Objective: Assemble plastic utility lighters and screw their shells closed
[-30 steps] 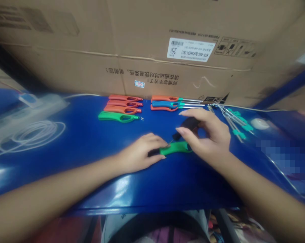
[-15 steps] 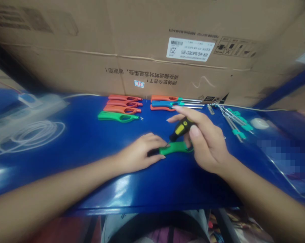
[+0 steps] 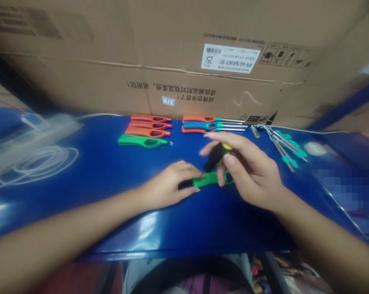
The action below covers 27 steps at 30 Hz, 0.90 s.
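Observation:
On the blue table lies a green lighter handle (image 3: 209,179), its left end pinched between the thumb and fingers of my left hand (image 3: 172,181). My right hand (image 3: 253,171) grips a black and yellow screwdriver (image 3: 216,157), tilted so that its thin shaft points down to the left at the green handle. The tip sits by my left fingertips, too small to see exactly. Part of the handle's right end, with its trigger opening, is behind my right fingers.
Orange handles (image 3: 149,125) and another green one (image 3: 141,141) lie in a column at the back. Beside them are lighters with metal tubes (image 3: 199,125). Loose tubes with teal ends (image 3: 284,151) lie at right, a coiled white cable (image 3: 50,163) at left. A cardboard box (image 3: 172,49) stands behind.
The screwdriver handle has turned in my right hand, and the fingers of that hand have shifted around it. My left hand and the green handle have stayed in place.

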Motion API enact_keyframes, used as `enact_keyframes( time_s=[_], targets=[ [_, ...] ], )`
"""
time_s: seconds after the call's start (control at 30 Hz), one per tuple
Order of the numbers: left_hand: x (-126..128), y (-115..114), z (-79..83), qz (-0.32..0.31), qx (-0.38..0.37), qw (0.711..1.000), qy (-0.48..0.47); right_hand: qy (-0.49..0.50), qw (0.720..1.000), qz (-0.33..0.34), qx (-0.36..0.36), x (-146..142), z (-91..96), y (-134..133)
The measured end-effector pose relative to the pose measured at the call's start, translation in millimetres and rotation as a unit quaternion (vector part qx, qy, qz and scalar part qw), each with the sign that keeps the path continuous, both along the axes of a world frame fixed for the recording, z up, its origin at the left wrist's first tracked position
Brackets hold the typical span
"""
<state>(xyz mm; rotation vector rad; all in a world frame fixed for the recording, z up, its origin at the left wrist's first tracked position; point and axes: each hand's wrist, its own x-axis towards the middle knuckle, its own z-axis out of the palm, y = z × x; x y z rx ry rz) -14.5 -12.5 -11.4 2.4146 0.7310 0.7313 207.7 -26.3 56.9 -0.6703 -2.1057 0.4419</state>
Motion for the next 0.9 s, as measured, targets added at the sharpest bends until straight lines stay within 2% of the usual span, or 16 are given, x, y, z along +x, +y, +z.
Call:
enact_keyframes(
  time_s=[0.03,0.17,0.23,0.33,0.37,0.4,0.53,0.6,0.7,0.73,0.77,0.9],
  targets=[
    [0.1,-0.1,-0.1,0.001,0.001,1.000,-0.001,0.006,1.000,-0.005,0.015,-0.7,-0.1,0.5],
    [0.2,-0.2,-0.6,0.005,0.000,1.000,-0.008,0.009,0.982,-0.057,0.179,-1.5,-1.8,3.0],
    [0.1,0.0,-0.4,0.002,-0.002,1.000,-0.009,-0.002,0.987,-0.054,0.151,-0.8,-2.0,2.8],
    [-0.2,0.4,-0.4,0.001,-0.005,1.000,-0.003,-0.005,1.000,-0.006,0.014,0.1,-0.4,1.4],
    [-0.3,0.5,-0.6,0.002,-0.005,1.000,-0.003,0.000,1.000,0.005,0.000,0.2,0.3,1.3],
    [-0.3,0.5,-0.8,0.003,-0.005,1.000,-0.004,0.006,1.000,0.004,0.015,0.3,0.9,1.4],
    [-0.2,0.4,-1.2,0.001,-0.007,1.000,-0.009,-0.018,0.985,-0.043,0.166,0.6,1.1,2.1],
    [-0.2,0.4,-1.1,0.001,-0.006,1.000,-0.008,-0.047,0.988,-0.029,0.141,0.8,0.3,1.4],
    [-0.1,0.3,-1.0,0.002,-0.002,1.000,-0.003,-0.046,0.998,0.025,0.023,1.1,-0.2,0.8],
    [-0.1,0.3,-1.0,0.003,-0.001,1.000,-0.001,-0.037,0.999,0.038,0.012,1.4,-0.1,1.1],
    [0.0,0.2,-1.1,0.004,0.000,1.000,-0.001,-0.030,0.998,0.041,0.025,1.9,0.1,1.8],
    [0.0,0.1,-0.9,0.003,-0.001,1.000,-0.004,-0.068,0.982,-0.020,0.176,4.8,0.0,5.0]
  ],
)
